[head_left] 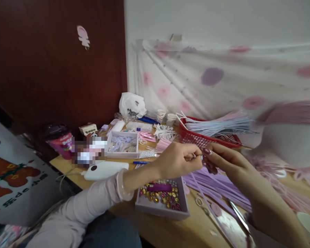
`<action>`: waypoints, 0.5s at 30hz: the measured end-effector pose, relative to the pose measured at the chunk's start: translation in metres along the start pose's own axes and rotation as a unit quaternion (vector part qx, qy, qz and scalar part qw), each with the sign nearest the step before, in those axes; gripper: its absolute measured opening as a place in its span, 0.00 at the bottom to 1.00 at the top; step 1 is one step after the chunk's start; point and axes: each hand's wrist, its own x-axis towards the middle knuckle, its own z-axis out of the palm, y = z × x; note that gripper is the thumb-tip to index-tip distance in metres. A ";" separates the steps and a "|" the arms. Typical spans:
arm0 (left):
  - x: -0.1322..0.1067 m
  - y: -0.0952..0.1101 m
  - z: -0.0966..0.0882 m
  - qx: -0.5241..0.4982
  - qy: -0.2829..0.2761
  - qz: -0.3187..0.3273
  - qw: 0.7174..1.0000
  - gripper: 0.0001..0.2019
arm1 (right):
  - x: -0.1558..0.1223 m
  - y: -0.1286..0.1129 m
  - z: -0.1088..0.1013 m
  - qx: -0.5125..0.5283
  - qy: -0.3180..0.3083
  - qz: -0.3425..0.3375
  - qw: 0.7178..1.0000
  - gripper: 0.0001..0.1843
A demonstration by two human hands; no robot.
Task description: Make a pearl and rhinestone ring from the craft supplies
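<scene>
My left hand [181, 157] is closed in a pinch, its fingertips meeting those of my right hand [219, 159] above the table. The right thumb and fingers are pinched too. A tiny pale, shiny bit shows between the fingertips, too small to name. Beneath the hands lies a bundle of lilac pipe cleaners [222, 187]. One long lilac strip runs down towards the near edge; whether a hand holds its upper end I cannot tell. Below my left wrist sits a white box [162, 212] of red and yellow gems. Scissors [239, 217] lie under my right forearm.
A red basket [198, 136] holds pale blue and pink pipe cleaners. Left of it are a box of lilac pieces [122, 155], paper cups [171, 119], a white glue-gun-like device [107, 170] and a dark-lidded cup [59, 141]. A large white rounded form [289, 144] stands right.
</scene>
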 end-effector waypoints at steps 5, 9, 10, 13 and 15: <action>0.005 -0.020 -0.011 -0.168 -0.050 -0.083 0.981 0.08 | 0.003 0.001 0.013 -0.154 0.058 -0.106 0.981 0.10; 0.017 -0.025 -0.022 -0.309 -0.076 -0.166 0.934 0.08 | 0.008 0.010 0.023 -0.230 0.162 -0.206 0.937 0.11; 0.020 -0.026 -0.024 -0.312 -0.078 -0.173 0.931 0.08 | 0.010 0.013 0.025 -0.222 0.165 -0.205 0.939 0.11; 0.023 -0.030 -0.026 -0.275 -0.072 -0.163 0.945 0.08 | 0.014 0.020 0.030 -0.112 0.137 -0.104 0.979 0.14; 0.019 -0.032 -0.025 -0.222 -0.052 -0.127 0.965 0.08 | 0.016 0.019 0.034 0.004 0.123 -0.004 0.992 0.27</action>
